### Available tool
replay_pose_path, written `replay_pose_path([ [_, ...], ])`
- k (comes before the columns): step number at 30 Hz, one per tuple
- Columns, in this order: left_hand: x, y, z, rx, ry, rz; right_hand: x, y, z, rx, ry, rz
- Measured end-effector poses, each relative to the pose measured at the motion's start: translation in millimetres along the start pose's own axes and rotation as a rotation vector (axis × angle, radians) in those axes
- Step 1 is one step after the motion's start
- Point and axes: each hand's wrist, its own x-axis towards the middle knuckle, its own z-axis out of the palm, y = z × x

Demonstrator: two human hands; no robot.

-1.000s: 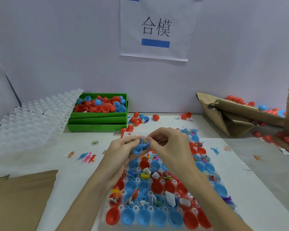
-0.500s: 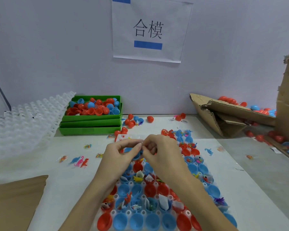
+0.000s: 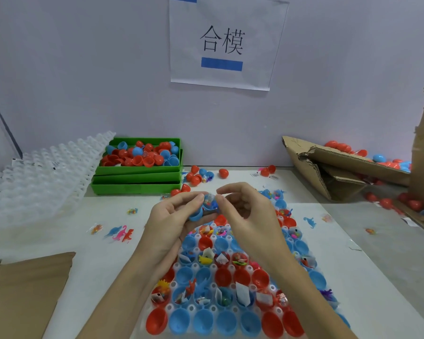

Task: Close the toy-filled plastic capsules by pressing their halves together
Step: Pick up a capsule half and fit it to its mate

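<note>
Both hands meet above the far end of the tray (image 3: pixel 233 311), holding one blue capsule (image 3: pixel 207 206) between them. The left hand (image 3: pixel 174 216) curls round it from the left and below, thumb on top, with the open blue half sticking out under the fingers. The right hand (image 3: pixel 245 209) pinches the capsule's right side with thumb and forefinger, the other fingers loosely bent behind. The capsule's two halves are still apart (small coloured toys show inside the clear-looking upper part).

Beneath the wrists the tray runs towards the near edge of the worktop (image 3: pixel 103 243), its cups filled with red and blue halves, many holding toys or paper slips.

At the far left of the worktop, against the wall, stand stacked green bins (image 3: pixel 137 182) heaped with red and blue halves; loose capsules (image 3: pixel 196 176) lie just to their right. A pile of clear trays (image 3: pixel 42 177) leans at the left edge. Cardboard (image 3: pixel 22 294) covers the near left corner, and a torn box (image 3: pixel 328 167) sits at the far right with capsules spilled behind it. Bare worktop lies between tray and cardboard on the left, dotted with a few toy dinosaurs (image 3: pixel 120 233), and on the right of the tray.
</note>
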Motion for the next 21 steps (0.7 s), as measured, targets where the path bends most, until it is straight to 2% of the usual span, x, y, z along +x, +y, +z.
replay_pose_path([
  [4, -1.9, 1.1, 0.9, 0.019, -0.016, 0.002, 1.2, 3.1, -4.8, 0.072, -0.041, 0.035],
  [10, -3.9, 0.5, 2.3, 0.096, -0.086, 0.015, -2.3, 5.0, 0.0, 0.07, 0.036, 0.02],
  [13, -3.4, -1.4, 2.4, 0.103, -0.04, 0.007, -2.8, 4.4, 1.2, 0.092, 0.022, 0.045],
  [17, 0.0, -2.3, 1.7, 0.125, 0.072, 0.01, -1.8, 4.6, -1.8, 0.143, -0.084, 0.079],
  [21, 0.4, -3.9, 0.4, 0.049, 0.037, -0.067, -4.7, 4.6, 2.0, 0.116, -0.08, 0.069],
])
